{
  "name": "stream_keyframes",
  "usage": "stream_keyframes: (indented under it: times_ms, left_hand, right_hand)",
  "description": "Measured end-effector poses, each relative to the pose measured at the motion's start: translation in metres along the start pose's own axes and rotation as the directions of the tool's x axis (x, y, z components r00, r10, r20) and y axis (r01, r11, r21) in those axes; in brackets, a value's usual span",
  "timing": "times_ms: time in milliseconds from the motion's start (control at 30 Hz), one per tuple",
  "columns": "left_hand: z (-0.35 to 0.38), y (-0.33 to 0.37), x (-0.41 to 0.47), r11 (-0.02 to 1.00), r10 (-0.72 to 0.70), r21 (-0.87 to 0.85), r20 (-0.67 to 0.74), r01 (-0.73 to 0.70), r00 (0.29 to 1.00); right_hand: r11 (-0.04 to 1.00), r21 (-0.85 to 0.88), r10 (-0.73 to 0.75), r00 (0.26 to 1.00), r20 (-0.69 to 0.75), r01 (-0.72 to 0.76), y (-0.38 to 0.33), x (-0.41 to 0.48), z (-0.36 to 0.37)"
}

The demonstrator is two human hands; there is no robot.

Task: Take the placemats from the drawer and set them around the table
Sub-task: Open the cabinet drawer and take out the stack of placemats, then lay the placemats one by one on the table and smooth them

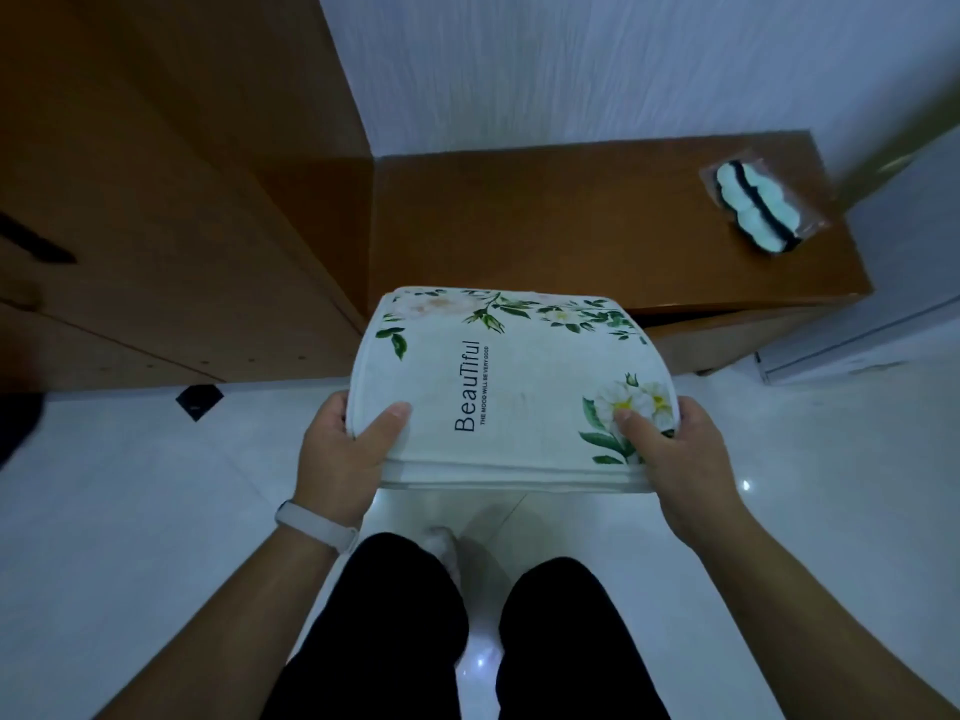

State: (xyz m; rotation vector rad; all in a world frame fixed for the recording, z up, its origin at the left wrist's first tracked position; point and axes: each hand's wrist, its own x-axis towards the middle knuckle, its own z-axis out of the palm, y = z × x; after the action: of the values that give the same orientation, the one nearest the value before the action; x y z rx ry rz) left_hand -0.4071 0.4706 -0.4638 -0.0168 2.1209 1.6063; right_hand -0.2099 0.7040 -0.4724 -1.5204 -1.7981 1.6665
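A stack of white placemats (511, 376), printed with green leaves, white flowers and the word "Beautiful", is held in the air in front of me. My left hand (345, 446) grips its near left corner, thumb on top and fingers underneath. My right hand (675, 449) grips the near right corner the same way. Just behind the stack stands a low brown cabinet (571, 220); a dark gap under its top, to the right of the stack, shows a drawer (727, 330) slightly out. The far edge of the stack hides the drawer's middle.
A clear packet of white round pads (758, 207) lies on the cabinet top at the right. A tall brown wardrobe (156, 200) stands at the left. The floor is glossy white tile, with a small dark square (199, 401) by the wardrobe's foot.
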Motion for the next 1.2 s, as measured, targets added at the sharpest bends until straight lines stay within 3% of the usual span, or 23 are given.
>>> stream_keyframes:
  times_ms: [367,733,1033,1200]
  left_hand:
    - [-0.034,0.177,-0.101,0.989,0.125,-0.089,0.031,-0.122,0.992]
    - [-0.053,0.262,-0.132,0.945,0.302,-0.202,0.226,-0.259,0.926]
    - [-0.046,0.295,-0.12,0.918,0.395,-0.258,0.519,-0.302,0.758]
    - [-0.021,0.301,-0.132,0.916,0.4,-0.269,0.682,-0.298,0.613]
  right_hand:
    - [0.989,0.048,-0.139,0.989,-0.044,0.141,-0.161,-0.106,-0.084]
    - [0.973,0.06,-0.201,0.944,-0.261,0.224,-0.227,-0.207,-0.12]
    - [0.974,0.089,-0.123,0.815,-0.567,0.209,-0.221,-0.289,-0.114]
    - [0.974,0.158,-0.004,0.707,-0.707,0.163,-0.206,-0.338,-0.114]
